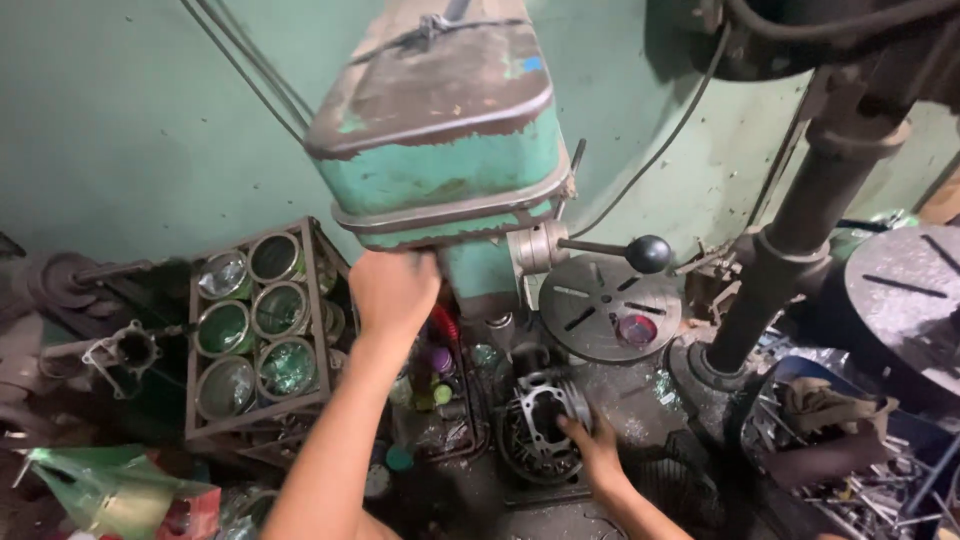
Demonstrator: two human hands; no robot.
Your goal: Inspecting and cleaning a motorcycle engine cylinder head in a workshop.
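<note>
Casting: grey metal engine part, on the table under the green drill press; judged heavy, rigid, oily.
Right hand: fingers curled on the casting's rim, best hold.
Left hand: raised at press head; finger state unclear.

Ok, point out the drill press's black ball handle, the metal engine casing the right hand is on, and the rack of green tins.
Black ball handle [648, 253], head view, on the knob.
Metal engine casing [540, 420], head view, on its upper rim.
Rack of green tins [190, 350], head view, on the frame's left bar.
</note>
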